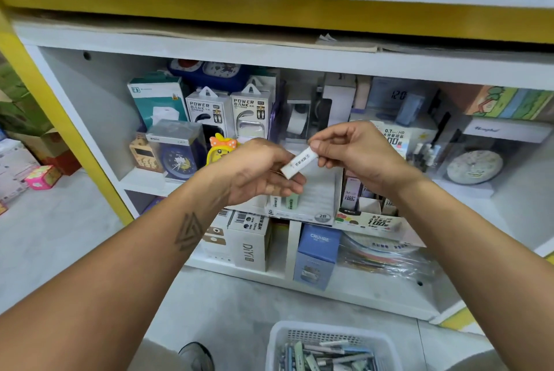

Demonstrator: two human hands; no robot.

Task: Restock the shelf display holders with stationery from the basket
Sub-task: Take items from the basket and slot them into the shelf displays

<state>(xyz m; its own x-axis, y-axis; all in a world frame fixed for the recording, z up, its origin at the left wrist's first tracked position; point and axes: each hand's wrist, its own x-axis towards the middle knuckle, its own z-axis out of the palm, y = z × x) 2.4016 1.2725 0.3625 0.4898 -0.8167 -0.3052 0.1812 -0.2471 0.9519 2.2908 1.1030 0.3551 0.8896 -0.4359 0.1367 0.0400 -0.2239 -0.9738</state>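
Shelf display holder (311,205) sits at shelf (209,50) edge, open slots behind. Basket (278,340) on floor below me. My left hand (257,172) and right hand (356,151) pinch white lead case (299,163) above holder, long axis tilted up-right.

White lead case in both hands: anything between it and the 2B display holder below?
Nothing visible does. The white lead case is pinched by left hand and right hand directly above the 2B display holder.
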